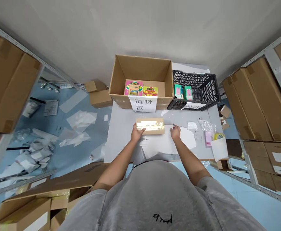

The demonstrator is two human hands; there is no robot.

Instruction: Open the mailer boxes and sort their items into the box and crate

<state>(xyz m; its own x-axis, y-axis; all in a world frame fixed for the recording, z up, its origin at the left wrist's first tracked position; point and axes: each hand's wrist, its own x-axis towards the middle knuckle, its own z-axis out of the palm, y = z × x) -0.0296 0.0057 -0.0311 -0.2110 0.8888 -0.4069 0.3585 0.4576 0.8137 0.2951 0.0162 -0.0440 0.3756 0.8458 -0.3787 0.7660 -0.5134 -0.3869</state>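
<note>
A small taped cardboard box (150, 132) lies on the table, with glare on the clear tape along its top. My left hand (136, 132) grips its left end, thumb on top. To the right of the box and apart from it, my right hand (175, 132) is closed around a small dark and reddish tool (173, 126); its kind is too small to tell. Under and beside the box spreads a white sheet (158, 145), wrinkled at its left side.
Behind stands a large open carton (118, 100) with several colourful packs, beside a black plastic crate (206, 104) holding green-and-pink boxes. Bubble wrap (206, 126) and a white container (220, 149) sit at the table's right. Shelves with cartons flank both sides; paper scraps (81, 120) litter the floor.
</note>
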